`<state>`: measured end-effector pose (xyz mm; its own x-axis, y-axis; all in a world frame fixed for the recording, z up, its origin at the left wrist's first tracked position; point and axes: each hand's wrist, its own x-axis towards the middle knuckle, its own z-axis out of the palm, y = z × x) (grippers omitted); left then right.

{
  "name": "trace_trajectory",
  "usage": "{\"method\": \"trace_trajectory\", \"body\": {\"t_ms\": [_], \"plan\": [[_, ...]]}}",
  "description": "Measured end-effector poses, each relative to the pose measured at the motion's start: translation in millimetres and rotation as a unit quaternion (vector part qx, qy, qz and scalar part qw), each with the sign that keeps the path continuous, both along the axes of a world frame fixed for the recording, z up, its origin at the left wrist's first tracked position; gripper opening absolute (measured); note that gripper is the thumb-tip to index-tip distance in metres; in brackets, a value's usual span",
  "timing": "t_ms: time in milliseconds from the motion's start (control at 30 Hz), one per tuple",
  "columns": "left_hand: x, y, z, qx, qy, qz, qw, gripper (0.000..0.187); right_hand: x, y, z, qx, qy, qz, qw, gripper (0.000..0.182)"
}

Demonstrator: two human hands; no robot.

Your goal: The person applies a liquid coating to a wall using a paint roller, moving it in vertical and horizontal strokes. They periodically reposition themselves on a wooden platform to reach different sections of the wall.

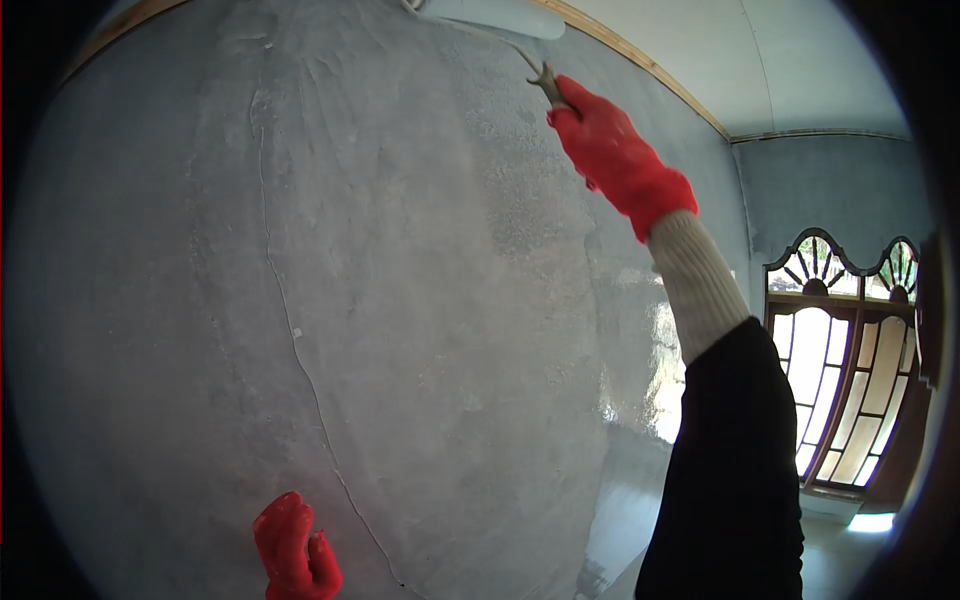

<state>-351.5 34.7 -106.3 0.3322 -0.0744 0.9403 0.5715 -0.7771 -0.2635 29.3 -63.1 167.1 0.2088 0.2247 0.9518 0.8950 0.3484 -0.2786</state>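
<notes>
My right hand (615,150), in a red glove, is raised at the upper right and wrapped round the handle of a paint roller (495,17). The roller's pale sleeve lies near the top of the grey wall (430,300), just below the wooden trim. At the lower left, my left hand (297,550), also red-gloved, is in front of the wall with its fingers curled. Whether anything is inside those fingers is hidden. A thin crack or cord-like line (268,230) runs down the wall. Wet, shiny patches show on the wall's right part.
Wooden trim (650,62) runs between the wall and the pale ceiling (800,60). At the right, a window (840,380) with dark frames and arched tops lets in bright light. A pale floor area (835,550) shows below it.
</notes>
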Motion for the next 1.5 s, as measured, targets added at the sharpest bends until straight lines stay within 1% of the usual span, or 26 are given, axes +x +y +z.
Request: {"method": "trace_trajectory", "body": {"t_ms": [67, 133, 167, 200, 233, 267, 300, 367, 400, 433, 500, 533, 600, 667, 733, 800, 867, 933, 1000, 1067, 1200, 1267, 1367, 1400, 1467, 1500], "plan": [[-6.8, -2.5, -0.4, -0.024, 0.031, 0.036, 0.999, 0.031, -4.2, 0.5, 0.5, -0.016, 0.034, -0.005, 0.999, 0.04], [-3.4, 8.1, -4.7, 0.002, 0.012, 0.035, 0.999, 0.031, 15.3, 16.4, -31.7, 0.072, -0.047, -0.023, 0.996, 0.021], [-1.8, 12.1, -6.4, 0.032, -0.011, 0.036, 0.999, 0.032, 16.1, 18.3, -57.6, 0.08, -0.034, 0.011, 0.996, 0.022], [-2.6, 12.0, -7.5, 0.029, -0.007, 0.033, 0.999, 0.032, 21.1, 19.7, -89.2, 0.1, -0.051, -0.008, 0.994, 0.03], [-3.1, 11.7, -9.0, 0.02, -0.008, 0.026, 0.999, 0.032, 19.8, 13.7, -124.1, 0.074, -0.037, -0.021, 0.996, 0.042], [-3.8, 11.6, -9.4, 0.012, -0.009, 0.02, 1.0, 0.031, 14.7, 4.7, -157.7, 0.022, 0.006, -0.014, 1.0, 0.049], [-4.9, 11.6, -9.2, 0.011, -0.008, 0.019, 1.0, 0.031, 7.0, -4.3, -189.1, -0.016, 0.044, -0.013, 0.999, 0.052], [-5.4, 12.3, -7.3, 0.017, 0.005, 0.024, 1.0, 0.032, 12.2, -5.8, -247.7, -0.031, 0.047, 0.017, 0.998, 0.053], [-4.6, 11.4, -7.5, 0.017, 0.005, 0.021, 1.0, 0.032, 9.0, -6.6, -256.4, -0.037, 0.068, 0.036, 0.996, 0.053], [-3.7, 10.6, -7.1, 0.008, 0.004, 0.021, 1.0, 0.032, 9.0, -10.4, -251.7, -0.049, 0.066, 0.022, 0.996, 0.053], [-3.3, 10.1, -5.8, 0.0, 0.01, 0.015, 1.0, 0.032, 0.6, -19.7, -216.9, -0.046, 0.058, 0.01, 0.997, 0.05], [-3.8, 12.6, -6.6, -0.001, 0.006, 0.008, 1.0, 0.032, 0.6, -18.1, -191.2, -0.03, 0.048, 0.012, 0.998, 0.048], [-6.3, 11.4, -7.0, -0.001, 0.003, -0.001, 1.0, 0.032, 17.0, 0.8, -140.9, 0.053, -0.02, 0.013, 0.998, 0.044], [-12.5, 7.3, -7.0, -0.017, 0.05, 0.07, 0.996, 0.03, 14.9, 5.7, -93.0, 0.043, -0.009, 0.02, 0.999, 0.041], [-14.5, 7.9, -7.4, -0.011, 0.056, 0.09, 0.994, 0.03, 13.6, 10.8, -86.6, 0.037, 0.0, 0.019, 0.999, 0.044], [-16.9, 4.4, -8.9, -0.008, 0.067, 0.109, 0.992, 0.03, 11.7, 10.5, -105.9, 0.026, 0.013, 0.016, 0.999, 0.049], [-15.0, -1.1, -7.6, -0.031, 0.045, 0.06, 0.997, 0.031, 8.4, -0.4, -168.8, -0.001, 0.031, -0.022, 0.999, 0.046], [-13.5, 5.6, -12.6, -0.027, 0.03, 0.03, 0.999, 0.031, 12.2, -3.3, -231.7, -0.015, 0.043, -0.016, 0.999, 0.049], [-10.8, 6.0, -15.5, -0.022, 0.012, 0.001, 1.0, 0.032, 7.7, -8.6, -249.4, -0.019, 0.051, -0.005, 0.999, 0.049], [-11.9, 0.6, -10.8, -0.042, 0.046, 0.04, 0.997, 0.032, 5.5, -13.2, -242.8, -0.021, 0.068, 0.008, 0.997, 0.049], [-17.0, -1.0, -12.5, -0.057, 0.044, 0.038, 0.997, 0.033, 10.9, -7.5, -138.2, 0.018, 0.02, -0.021, 0.999, 0.032], [-19.8, 1.7, -14.4, -0.063, 0.063, 0.079, 0.993, 0.033, 19.2, 6.2, -107.0, 0.024, 0.022, 0.008, 0.999, 0.042], [-11.6, -4.7, -9.5, -0.017, 0.074, 0.098, 0.992, 0.033, 21.0, 16.3, -115.5, 0.017, 0.038, 0.015, 0.999, 0.042], [-12.2, -2.7, -10.2, -0.019, 0.081, 0.095, 0.992, 0.033, 24.0, 17.0, -133.0, 0.015, 0.045, 0.012, 0.999, 0.042], [-16.7, -1.4, -15.2, -0.016, 0.063, 0.077, 0.995, 0.033, 24.6, 13.7, -205.1, 0.01, 0.055, 0.028, 0.998, 0.033], [-15.7, -3.0, -15.0, -0.018, 0.069, 0.078, 0.994, 0.033, 22.7, 8.7, -245.6, -0.042, 0.096, 0.011, 0.994, 0.04]]}}
